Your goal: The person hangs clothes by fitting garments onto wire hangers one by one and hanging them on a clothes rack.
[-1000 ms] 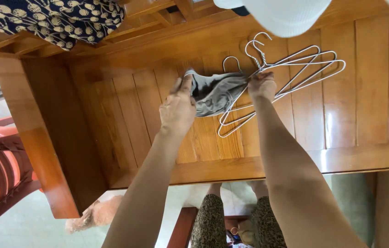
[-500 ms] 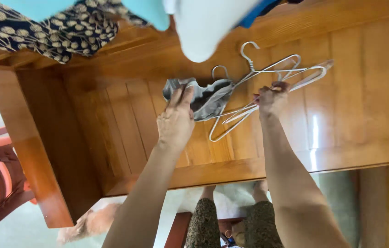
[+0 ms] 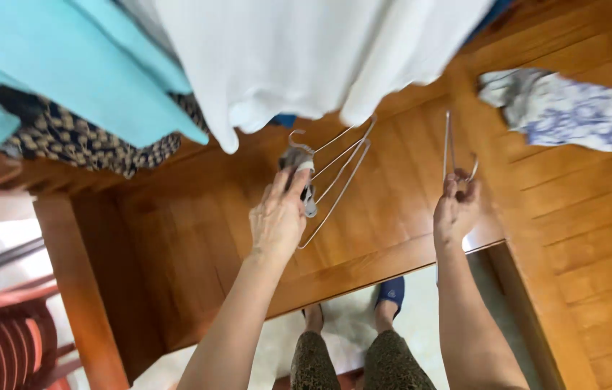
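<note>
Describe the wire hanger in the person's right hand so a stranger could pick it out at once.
Start at the slatted wooden bench and find its front edge. Above it, the right hand pinches a thin silver wire hanger, seen nearly edge-on. Unlike the silver wire hangers by the left hand, it carries no grey cloth.

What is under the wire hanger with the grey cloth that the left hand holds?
Under the wire hanger and its grey cloth, held by the left hand, lies the wooden bench. The hand and cloth cover part of the boards, so that patch stays unseen.
</note>
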